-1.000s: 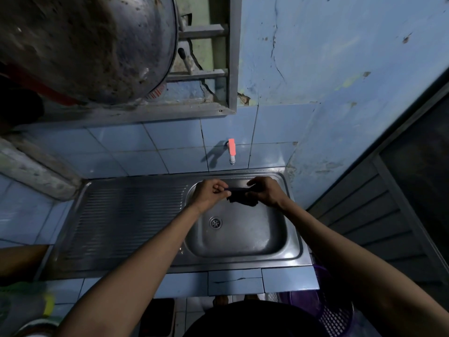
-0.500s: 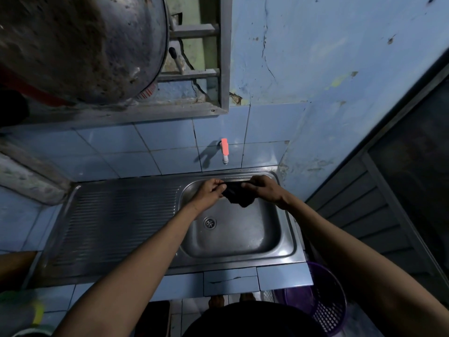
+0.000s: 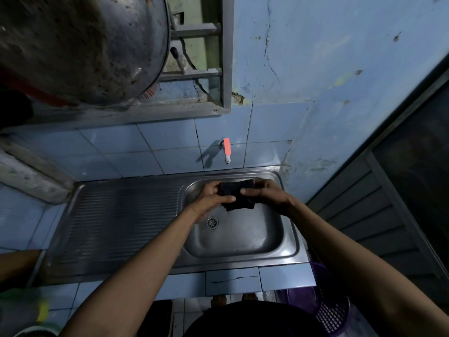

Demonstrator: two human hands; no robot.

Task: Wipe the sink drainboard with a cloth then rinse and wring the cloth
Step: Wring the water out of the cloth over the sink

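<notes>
A dark cloth point(image 3: 237, 194) is bunched over the back of the steel sink basin point(image 3: 243, 237), below the wall tap point(image 3: 227, 150) with its orange handle. My left hand point(image 3: 213, 197) grips the cloth's left side, thumb across the front. From the other side my right hand point(image 3: 266, 194) holds it with fingers curled over the top. No water stream shows from the tap. The ribbed drainboard point(image 3: 121, 220) lies to the left of the basin.
A large battered metal pan point(image 3: 80, 45) hangs at upper left in front of a window frame point(image 3: 226, 57). A purple plastic basket point(image 3: 325, 305) stands on the floor at lower right. A dark door point(image 3: 413, 186) lines the right side. The drain point(image 3: 212, 223) sits in the basin's left part.
The cloth was stretched between both hands a second ago; now it is folded into a thicker bundle and my hands are closer together, slightly lower over the basin.
</notes>
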